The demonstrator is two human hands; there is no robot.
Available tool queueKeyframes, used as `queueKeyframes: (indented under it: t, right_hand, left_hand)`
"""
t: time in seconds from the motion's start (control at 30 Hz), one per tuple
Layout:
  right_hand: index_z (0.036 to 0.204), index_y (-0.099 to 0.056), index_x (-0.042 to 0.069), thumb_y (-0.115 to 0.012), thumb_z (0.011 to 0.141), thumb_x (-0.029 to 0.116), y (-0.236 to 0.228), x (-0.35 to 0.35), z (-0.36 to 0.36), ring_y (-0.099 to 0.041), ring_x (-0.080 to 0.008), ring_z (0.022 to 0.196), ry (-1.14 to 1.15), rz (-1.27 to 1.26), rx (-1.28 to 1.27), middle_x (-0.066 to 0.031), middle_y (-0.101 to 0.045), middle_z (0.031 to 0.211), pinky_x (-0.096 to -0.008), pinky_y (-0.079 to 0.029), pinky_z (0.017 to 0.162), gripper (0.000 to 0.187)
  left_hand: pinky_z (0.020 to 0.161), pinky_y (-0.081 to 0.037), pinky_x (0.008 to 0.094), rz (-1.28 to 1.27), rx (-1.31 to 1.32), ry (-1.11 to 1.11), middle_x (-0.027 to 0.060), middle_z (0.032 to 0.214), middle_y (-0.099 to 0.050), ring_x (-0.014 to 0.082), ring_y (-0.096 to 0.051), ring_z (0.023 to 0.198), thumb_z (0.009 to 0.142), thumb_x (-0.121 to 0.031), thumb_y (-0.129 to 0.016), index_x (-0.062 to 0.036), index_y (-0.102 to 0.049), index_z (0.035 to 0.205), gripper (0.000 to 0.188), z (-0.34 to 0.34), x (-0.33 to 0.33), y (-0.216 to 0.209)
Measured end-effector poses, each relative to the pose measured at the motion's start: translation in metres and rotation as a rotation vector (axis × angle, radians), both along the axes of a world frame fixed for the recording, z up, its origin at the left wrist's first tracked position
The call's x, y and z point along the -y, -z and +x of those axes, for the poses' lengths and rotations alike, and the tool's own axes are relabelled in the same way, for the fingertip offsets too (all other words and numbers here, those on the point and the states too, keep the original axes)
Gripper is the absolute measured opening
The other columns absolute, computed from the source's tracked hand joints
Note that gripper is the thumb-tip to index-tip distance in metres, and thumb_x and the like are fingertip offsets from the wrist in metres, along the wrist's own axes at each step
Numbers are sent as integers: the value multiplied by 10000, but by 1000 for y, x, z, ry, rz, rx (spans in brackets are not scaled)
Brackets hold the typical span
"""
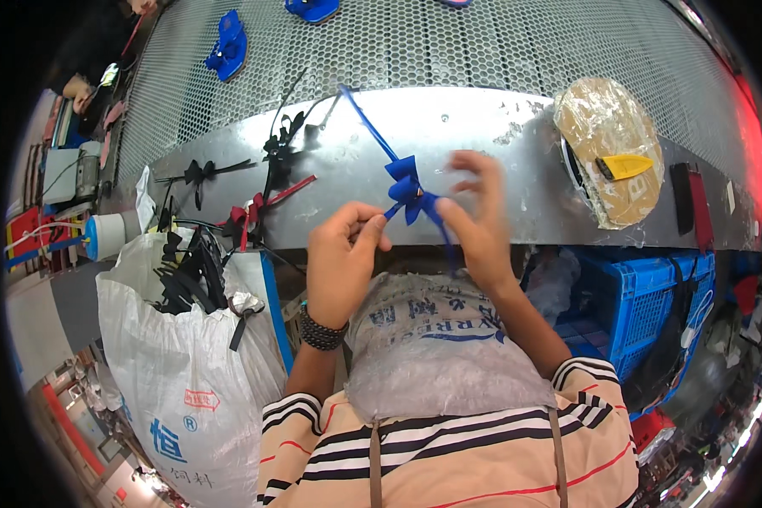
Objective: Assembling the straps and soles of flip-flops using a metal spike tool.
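Note:
A blue bow (408, 191) with pointed loops and a small shiny piece at its middle hangs over the front edge of the metal bench. My left hand (347, 250) pinches a blue strap end at the bow's left side between thumb and fingertips. A long blue strap (368, 125) runs up from the bow across the bench. On the other side, my right hand (481, 224) is blurred by motion, its fingers raised and apart from the thumb. The thumb is close by the bow's right strap; whether it touches it is unclear.
Black bows (284, 140) and a red bow (250, 216) with straps lie at left. A white sack (190, 372) holds black straps. Blue sandals (227, 46) rest on the mesh belt (449, 55). A taped pad (605, 127) carries a yellow cutter (628, 167). A blue crate (643, 313) stands right.

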State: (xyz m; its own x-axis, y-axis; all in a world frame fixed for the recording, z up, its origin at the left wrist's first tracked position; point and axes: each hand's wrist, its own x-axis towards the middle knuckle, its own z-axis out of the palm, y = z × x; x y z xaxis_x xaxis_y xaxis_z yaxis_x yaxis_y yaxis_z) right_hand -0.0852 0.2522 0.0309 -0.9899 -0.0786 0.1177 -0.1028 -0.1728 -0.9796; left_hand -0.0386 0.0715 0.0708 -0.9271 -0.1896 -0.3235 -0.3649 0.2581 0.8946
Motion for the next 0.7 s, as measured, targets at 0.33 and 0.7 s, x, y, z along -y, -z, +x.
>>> queueKeyframes:
  t: [0.33,0.7]
  right_hand:
    - [1139,-657,80,-671,877,43,-42,23,-26,-628,-259,883,-300,680,-634,-121,-668,997,-406,-407,854,265]
    - [817,-574,123,-730,863,135,-39,19,-29,-545,-185,691,-204,761,-854,2,-498,713,-354,-336,730,164]
  left_hand:
    - [492,-339,168,449,-34,68,10,767,-606,30,-468,590,1065,-53,-543,-95,-354,1214,244,-22,24,-35]
    - [505,-284,159,678,-32,43,27,800,-582,18,-413,607,1048,-39,-543,-112,-340,1260,302,-16,27,-38]
